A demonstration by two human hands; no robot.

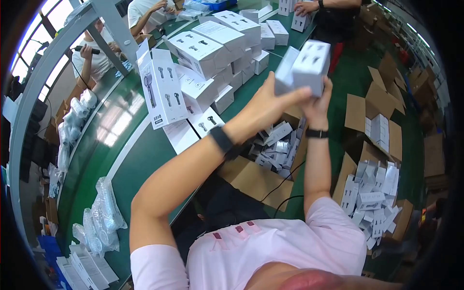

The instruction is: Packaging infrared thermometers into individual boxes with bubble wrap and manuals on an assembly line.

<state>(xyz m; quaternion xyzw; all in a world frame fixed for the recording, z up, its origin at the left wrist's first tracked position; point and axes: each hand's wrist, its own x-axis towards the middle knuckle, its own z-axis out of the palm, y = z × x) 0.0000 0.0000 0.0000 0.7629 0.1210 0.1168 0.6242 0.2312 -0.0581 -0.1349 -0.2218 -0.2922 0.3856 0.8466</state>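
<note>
Up in front of me, both hands hold white printed boxes: one nearer box (310,67) with small dark pictures on its top, and a second box (286,67) beside it on the left. My left hand (275,96), wearing a black watch, has its thumb across the lower side of the nearer box; its other fingers are hidden behind the boxes. My right hand (319,104), with a black band at the wrist, grips that box from below and the right. Left of my hands, a stack of white boxes (227,48) stands on the green table, with a tall printed box (164,87) leaning at its front.
Below my arms sits an open carton (256,181) of small white boxes. Another carton of loose boxes (374,193) and one of neatly packed boxes (379,130) stand at right. Bubble-wrapped items (101,217) lie left. A metal frame (24,116) rises there. Several people work across the table.
</note>
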